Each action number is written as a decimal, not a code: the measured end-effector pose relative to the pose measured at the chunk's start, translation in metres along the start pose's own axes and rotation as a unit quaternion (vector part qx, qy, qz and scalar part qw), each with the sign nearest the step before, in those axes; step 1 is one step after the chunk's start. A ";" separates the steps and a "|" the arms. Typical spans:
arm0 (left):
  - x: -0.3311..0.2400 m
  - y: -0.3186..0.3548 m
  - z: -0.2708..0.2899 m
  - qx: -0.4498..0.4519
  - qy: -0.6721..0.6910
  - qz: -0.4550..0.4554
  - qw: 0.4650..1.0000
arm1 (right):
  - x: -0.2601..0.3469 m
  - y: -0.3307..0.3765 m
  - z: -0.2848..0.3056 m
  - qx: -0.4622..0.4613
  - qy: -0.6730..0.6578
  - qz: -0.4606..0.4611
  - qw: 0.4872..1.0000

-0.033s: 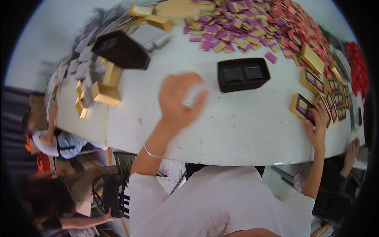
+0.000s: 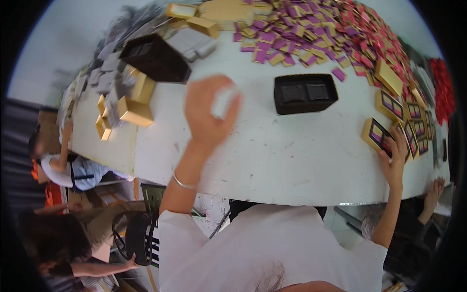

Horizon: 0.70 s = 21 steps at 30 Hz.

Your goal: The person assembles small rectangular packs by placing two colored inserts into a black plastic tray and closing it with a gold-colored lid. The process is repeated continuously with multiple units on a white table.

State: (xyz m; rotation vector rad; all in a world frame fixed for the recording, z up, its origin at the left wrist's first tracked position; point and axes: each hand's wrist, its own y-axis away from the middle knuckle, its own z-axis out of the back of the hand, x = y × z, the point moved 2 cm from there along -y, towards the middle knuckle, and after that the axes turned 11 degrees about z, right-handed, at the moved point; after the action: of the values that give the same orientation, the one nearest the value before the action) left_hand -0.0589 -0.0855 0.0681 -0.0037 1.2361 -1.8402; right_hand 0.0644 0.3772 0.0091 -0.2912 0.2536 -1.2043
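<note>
My left hand (image 2: 206, 114) is above the white table, left of a stack of black plastic trays (image 2: 305, 100). Its fingers curve and its thumb stands apart; nothing shows between them, and motion smears the fingertips. At the right, my right hand (image 2: 395, 153) grips the near right end of a gold box (image 2: 373, 132). The box has a dark insert with purple and gold pieces in it. My fingers hide part of its right side.
A taller stack of black trays (image 2: 158, 61) leans at the left, near empty gold boxes (image 2: 135, 112). Purple-and-gold packets (image 2: 292, 36) and red ones (image 2: 372, 36) are heaped at the back. Several filled gold boxes (image 2: 416, 129) lie far right. Other people sit around the table.
My left hand has moved a little to the left, away from the black tray stack. My right hand stays on the gold box. The whole view has shifted slightly.
</note>
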 end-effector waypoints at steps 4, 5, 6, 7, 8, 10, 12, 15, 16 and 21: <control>0.050 -0.060 0.058 -0.167 -0.255 0.021 0.952 | 0.001 -0.015 0.002 -0.104 -0.087 0.007 0.991; 0.063 -0.071 0.071 -0.154 -0.274 0.021 0.949 | 0.007 -0.018 0.003 -0.119 -0.105 -0.006 0.987; 0.073 -0.080 0.076 -0.120 -0.295 0.031 0.947 | 0.019 -0.027 0.005 -0.122 -0.115 0.010 0.986; 0.080 -0.087 0.080 -0.085 -0.315 0.041 0.944 | 0.036 -0.041 0.006 -0.126 -0.125 0.025 0.984; 0.087 -0.091 0.080 -0.049 -0.331 0.049 0.941 | 0.052 -0.056 0.008 -0.129 -0.132 0.038 0.982; 0.098 -0.095 0.083 0.001 -0.391 0.090 0.916 | 0.076 -0.080 0.009 -0.115 -0.162 0.094 0.975; 0.113 -0.102 0.093 0.117 -0.390 0.195 0.892 | 0.096 -0.099 0.013 -0.109 -0.165 0.136 0.971; 0.096 -0.103 0.100 0.023 -0.364 0.128 0.922 | 0.112 -0.111 0.018 -0.107 -0.176 0.175 0.963; 0.091 -0.100 0.105 -0.008 -0.356 0.107 0.928 | 0.115 -0.114 0.019 -0.108 -0.180 0.183 0.960; 0.155 -0.017 0.159 -0.014 -0.443 0.359 0.822 | 0.115 -0.127 0.019 -0.119 -0.213 0.172 0.955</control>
State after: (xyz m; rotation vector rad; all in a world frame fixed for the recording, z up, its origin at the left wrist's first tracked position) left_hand -0.0922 -0.3045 0.0914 -0.3320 0.4701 -0.9308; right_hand -0.0020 0.2289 0.0671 -0.6780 0.0660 -0.7418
